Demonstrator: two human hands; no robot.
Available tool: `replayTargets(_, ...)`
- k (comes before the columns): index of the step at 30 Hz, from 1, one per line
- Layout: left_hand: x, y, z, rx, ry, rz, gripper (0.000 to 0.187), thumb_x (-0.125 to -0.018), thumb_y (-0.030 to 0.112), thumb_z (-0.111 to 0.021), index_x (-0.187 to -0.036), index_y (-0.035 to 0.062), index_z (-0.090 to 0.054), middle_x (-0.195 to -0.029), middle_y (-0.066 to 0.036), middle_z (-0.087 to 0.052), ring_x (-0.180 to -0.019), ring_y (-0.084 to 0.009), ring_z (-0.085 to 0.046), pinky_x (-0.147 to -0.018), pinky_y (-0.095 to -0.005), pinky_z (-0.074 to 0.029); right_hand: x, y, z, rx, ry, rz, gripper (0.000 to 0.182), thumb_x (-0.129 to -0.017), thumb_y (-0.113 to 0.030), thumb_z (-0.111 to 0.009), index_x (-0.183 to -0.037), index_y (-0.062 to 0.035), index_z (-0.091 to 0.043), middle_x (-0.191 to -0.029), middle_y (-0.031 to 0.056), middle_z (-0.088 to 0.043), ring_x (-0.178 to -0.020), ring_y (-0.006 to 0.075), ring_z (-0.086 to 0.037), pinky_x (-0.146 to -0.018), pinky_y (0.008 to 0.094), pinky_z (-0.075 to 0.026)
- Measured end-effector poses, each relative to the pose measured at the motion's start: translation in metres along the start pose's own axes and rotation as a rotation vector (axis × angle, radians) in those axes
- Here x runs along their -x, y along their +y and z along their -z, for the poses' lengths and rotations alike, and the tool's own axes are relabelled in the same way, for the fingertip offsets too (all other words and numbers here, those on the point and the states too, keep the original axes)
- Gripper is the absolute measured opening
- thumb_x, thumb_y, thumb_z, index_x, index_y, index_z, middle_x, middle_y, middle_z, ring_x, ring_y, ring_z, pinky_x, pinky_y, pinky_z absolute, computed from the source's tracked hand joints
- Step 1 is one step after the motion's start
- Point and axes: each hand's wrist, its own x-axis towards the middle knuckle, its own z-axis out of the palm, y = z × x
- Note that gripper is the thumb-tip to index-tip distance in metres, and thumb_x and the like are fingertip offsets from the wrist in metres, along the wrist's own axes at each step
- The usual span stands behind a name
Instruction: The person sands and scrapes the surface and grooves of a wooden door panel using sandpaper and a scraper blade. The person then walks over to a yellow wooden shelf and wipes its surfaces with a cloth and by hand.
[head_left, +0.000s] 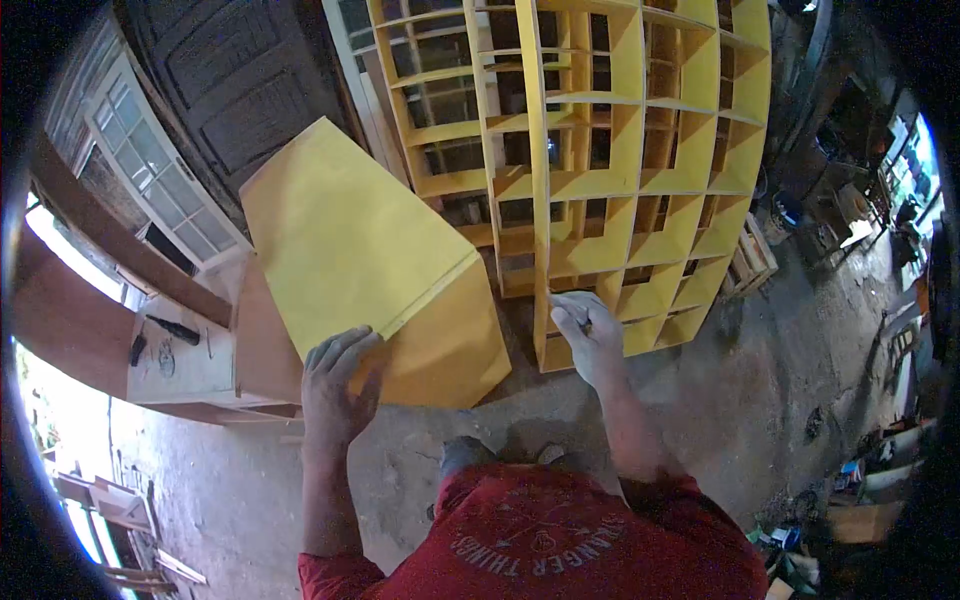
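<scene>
My left hand (340,375) rests with its fingers stretched over the near corner of a yellow wooden box (365,225). A pale strip (425,295) runs along the edge between the box's top and its darker side. My right hand (592,340) is closed, its fingers curled in a pinch right by the lower edge of a tall yellow shelf unit (545,190). I cannot tell what those fingers hold. Many square compartments make up this unit, and a second yellow frame (435,133) stands behind it.
Left of the box is a wooden bench (190,365) with a black tool (173,328) and small items on it. Dark panelled door (240,80) and white glazed door (150,165) lean behind. Wood scraps and clutter line the right side of the concrete floor (740,420).
</scene>
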Motion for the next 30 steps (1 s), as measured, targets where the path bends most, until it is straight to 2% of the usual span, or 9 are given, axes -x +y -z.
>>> replayTargets(6,-0.051,-0.045,0.011,0.223,-0.195,-0.317,0.05,-0.087,0.017,-0.082,-0.136,0.0094,-0.074,-0.148,-0.015,-0.069,-0.143,-0.0386,-0.06,-0.126,-0.0571,-0.04,-0.087,-0.051,-0.077,-0.001,-0.159,-0.006,0.037,-0.111,-0.028,-0.066,-0.134,-0.0002,-0.075,-0.127,0.0166,-0.08,-0.116,0.0223,-0.076,-0.104,0.0358,-0.057)
replayTargets(10,-0.062,-0.067,0.007,0.309,-0.266,-0.354,0.053,-0.088,0.022,-0.081,-0.139,0.0106,-0.073,-0.151,-0.015,-0.066,-0.147,-0.0391,-0.056,-0.128,-0.0614,-0.035,-0.129,-0.07,-0.118,0.052,-0.266,0.038,0.042,-0.113,-0.033,-0.062,-0.134,0.0005,-0.074,-0.125,0.0179,-0.08,-0.119,0.0247,-0.076,-0.105,0.0342,-0.057)
replayTargets(11,-0.064,-0.071,0.005,0.298,-0.265,-0.362,0.053,-0.088,0.023,-0.08,-0.139,0.011,-0.073,-0.151,-0.015,-0.066,-0.147,-0.0391,-0.056,-0.128,-0.0616,-0.035,-0.12,-0.076,-0.119,0.096,-0.317,-0.025,0.036,-0.111,-0.026,-0.064,-0.134,-0.0004,-0.074,-0.133,0.0182,-0.077,-0.13,0.0307,-0.071,-0.114,0.0409,-0.053)
replayTargets(14,-0.063,-0.082,0.006,0.35,-0.272,-0.378,0.054,-0.09,0.025,-0.078,-0.142,0.0117,-0.072,-0.153,-0.015,-0.065,-0.149,-0.039,-0.054,-0.129,-0.0619,-0.034,-0.078,-0.071,-0.126,0.658,-0.136,0.555,0.034,-0.105,-0.019,-0.068,-0.135,-0.0022,-0.073,-0.141,0.0162,-0.072,-0.14,0.0361,-0.063,-0.123,0.0507,-0.044)
replayTargets(15,-0.062,-0.083,0.005,0.381,-0.269,-0.383,0.054,-0.09,0.025,-0.078,-0.143,0.0118,-0.072,-0.154,-0.015,-0.064,-0.149,-0.039,-0.054,-0.129,-0.0619,-0.033,-0.064,-0.068,-0.133,0.671,-0.091,0.508,0.037,-0.101,-0.016,-0.07,-0.137,-0.0066,-0.071,-0.144,0.0127,-0.069,-0.147,0.0358,-0.055,-0.128,0.0577,-0.037)
replayTargets(20,-0.064,-0.085,0.007,0.388,-0.296,-0.436,0.051,-0.096,0.024,-0.072,-0.145,0.0091,-0.069,-0.156,-0.016,-0.061,-0.151,-0.0394,-0.051,-0.131,-0.0619,-0.029,-0.03,-0.083,-0.143,0.736,-0.256,0.57,0.037,-0.103,-0.018,-0.069,-0.139,-0.0128,-0.072,-0.145,0.0074,-0.07,-0.151,0.0313,-0.053,-0.127,0.0593,-0.032)
replayTargets(23,-0.063,-0.085,0.007,0.387,-0.287,-0.452,0.05,-0.096,0.024,-0.071,-0.144,0.0073,-0.068,-0.155,-0.018,-0.062,-0.15,-0.0403,-0.051,-0.131,-0.062,-0.028,-0.051,-0.079,-0.125,0.948,-0.077,0.613,0.038,-0.099,-0.02,-0.07,-0.137,-0.0153,-0.075,-0.145,0.0038,-0.069,-0.151,0.0274,-0.052,-0.126,0.0619,-0.032)
replayTargets(27,-0.07,-0.082,0.003,0.382,-0.279,-0.485,0.051,-0.096,0.023,-0.071,-0.144,0.0055,-0.067,-0.155,-0.019,-0.06,-0.151,-0.0414,-0.049,-0.132,-0.062,-0.027,-0.014,-0.073,-0.147,0.886,-0.317,0.661,0.043,-0.095,-0.018,-0.067,-0.137,-0.0191,-0.075,-0.145,0.0033,-0.069,-0.146,0.0279,-0.057,-0.128,0.0607,-0.029)
replayTargets(30,-0.065,-0.084,0.002,0.375,-0.278,-0.5,0.052,-0.096,0.023,-0.071,-0.145,0.0041,-0.066,-0.155,-0.02,-0.06,-0.151,-0.0419,-0.049,-0.132,-0.0623,-0.027,-0.057,-0.06,-0.1,1.23,0.032,0.678,0.042,-0.096,-0.016,-0.063,-0.136,-0.0196,-0.074,-0.142,0.003,-0.07,-0.143,0.0275,-0.059,-0.127,0.0576,-0.032)
